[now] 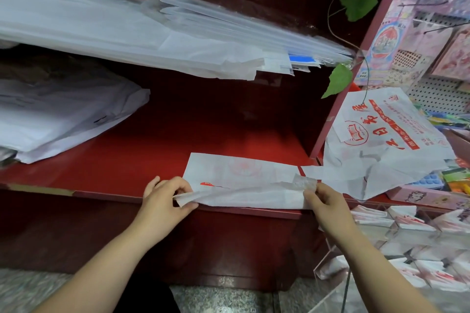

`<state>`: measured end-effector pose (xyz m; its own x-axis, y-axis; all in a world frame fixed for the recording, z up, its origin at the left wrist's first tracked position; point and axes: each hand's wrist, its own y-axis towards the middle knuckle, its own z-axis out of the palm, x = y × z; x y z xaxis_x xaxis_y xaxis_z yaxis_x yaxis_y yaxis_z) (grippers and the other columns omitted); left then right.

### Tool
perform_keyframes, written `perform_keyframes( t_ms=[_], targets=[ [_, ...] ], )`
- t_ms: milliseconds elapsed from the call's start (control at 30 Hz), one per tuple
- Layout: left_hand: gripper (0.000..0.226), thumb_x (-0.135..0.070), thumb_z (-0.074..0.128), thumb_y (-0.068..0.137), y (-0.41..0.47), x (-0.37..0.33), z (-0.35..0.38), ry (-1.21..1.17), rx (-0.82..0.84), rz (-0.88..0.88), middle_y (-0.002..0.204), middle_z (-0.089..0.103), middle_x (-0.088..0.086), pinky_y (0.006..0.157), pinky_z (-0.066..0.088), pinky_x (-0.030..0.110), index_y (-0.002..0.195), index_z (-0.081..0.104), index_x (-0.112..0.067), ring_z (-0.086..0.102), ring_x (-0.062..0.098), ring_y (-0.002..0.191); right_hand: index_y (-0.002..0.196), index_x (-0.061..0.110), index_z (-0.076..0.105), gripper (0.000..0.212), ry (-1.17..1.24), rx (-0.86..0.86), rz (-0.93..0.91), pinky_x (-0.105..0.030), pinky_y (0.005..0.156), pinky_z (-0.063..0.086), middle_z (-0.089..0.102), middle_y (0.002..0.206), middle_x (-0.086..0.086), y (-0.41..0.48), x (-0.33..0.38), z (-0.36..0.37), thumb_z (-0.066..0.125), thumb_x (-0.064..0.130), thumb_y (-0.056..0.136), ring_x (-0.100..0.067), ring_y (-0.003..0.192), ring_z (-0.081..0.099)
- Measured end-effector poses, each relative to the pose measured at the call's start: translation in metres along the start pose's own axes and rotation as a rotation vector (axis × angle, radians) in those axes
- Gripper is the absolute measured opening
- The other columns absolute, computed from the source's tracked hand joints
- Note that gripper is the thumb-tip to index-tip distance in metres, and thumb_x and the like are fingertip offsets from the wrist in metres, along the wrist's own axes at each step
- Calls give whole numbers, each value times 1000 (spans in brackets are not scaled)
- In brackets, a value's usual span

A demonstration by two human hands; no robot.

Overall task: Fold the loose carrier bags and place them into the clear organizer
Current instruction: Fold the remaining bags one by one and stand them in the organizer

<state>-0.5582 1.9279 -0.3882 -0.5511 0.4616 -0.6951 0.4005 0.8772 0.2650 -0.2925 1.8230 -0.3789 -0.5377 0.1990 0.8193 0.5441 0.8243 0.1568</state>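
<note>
The white plastic carrier bag with faint red print (241, 173) lies flat along the front edge of the red shelf (152, 150), already narrowed to a long strip, and its near long edge is lifted and partly rolled over. The left hand (165, 195) pinches the left end of that raised edge between thumb and curled fingers. The right hand (323, 199) pinches the right end in the same way, so both hands are closed on the bag. This bag looks to be mid-fold: one lengthwise fold seems made, another is under way, and it would likely need shortening before it fits a compartment.

Past the shelf's right front corner, a crumpled white carrier bag with bold red lettering (381, 140) lies spread open and unfolded, its lower part touching the strip's right end; it appears untouched.

Below and to the right of the shelf's front edge, the clear compartmented plastic organizer (396, 230) already holds several small folded white-and-red bags (417, 226) across a number of its cells. So part of the work seems done, with at least two bags left
</note>
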Motion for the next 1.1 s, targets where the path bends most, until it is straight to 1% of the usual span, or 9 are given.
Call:
perform_keyframes(
  t_ms=[100,200,300,433,533,700,800,933,1100],
  targets=[
    [31,-11,66,82,4,-6,-4,-118,63,-51,63,58,-27,104,8,14,71,51,-36,44,-26,78,86,-7,60,17,0,18,3,-27,70,41,63,84,-24,0,-1,0,49,5,90,-34,80,56],
    [29,-6,62,84,11,0,-7,-244,100,-93,62,62,-27,103,23,26,72,62,-33,58,-9,71,72,-1,57,20,6,8,0,-13,55,35,53,67,-7,-2,3,-1,49,5,90,-10,64,46],
    [23,-16,55,91,19,7,-4,-333,93,-209,69,50,3,73,35,29,73,63,-3,46,15,69,64,-1,49,29,-45,-61,25,-24,53,30,44,62,-7,5,6,1,48,7,91,-17,63,38],
    [31,-19,46,95,33,-3,3,-224,2,-258,65,32,7,57,19,30,68,42,-5,29,16,62,55,12,30,39,-359,-52,106,-32,57,24,35,56,-2,22,16,8,41,11,93,-24,63,36],
    [30,-18,31,99,44,-11,8,71,-31,-250,76,52,8,75,33,32,80,51,-7,48,27,76,61,12,38,32,-557,-37,167,-29,66,32,53,74,-9,31,24,16,36,13,93,-32,79,47],
    [34,-22,23,100,50,-14,13,404,-35,-193,95,67,6,85,21,27,121,50,-18,56,25,94,107,6,53,25,-749,-49,134,-32,81,39,64,106,-13,33,24,25,37,21,95,-33,102,56],
    [44,-29,28,99,50,-11,11,460,-16,-195,87,67,1,90,22,24,142,24,-22,56,21,90,110,7,52,25,-787,-60,114,-32,83,38,65,106,-12,32,22,25,39,22,94,-32,103,57],
    [58,-34,32,98,49,-10,8,543,24,-166,58,49,-8,89,21,21,146,3,-20,40,9,59,108,6,53,24,-788,-73,112,-32,84,37,65,104,-12,32,20,26,41,21,93,-32,100,57],
    [57,-35,30,98,45,-12,8,314,22,-227,71,55,-1,89,19,24,147,2,-24,24,8,67,100,10,57,20,-731,-101,138,-32,87,32,66,97,-8,30,21,28,46,21,89,-29,96,57]
  ],
)
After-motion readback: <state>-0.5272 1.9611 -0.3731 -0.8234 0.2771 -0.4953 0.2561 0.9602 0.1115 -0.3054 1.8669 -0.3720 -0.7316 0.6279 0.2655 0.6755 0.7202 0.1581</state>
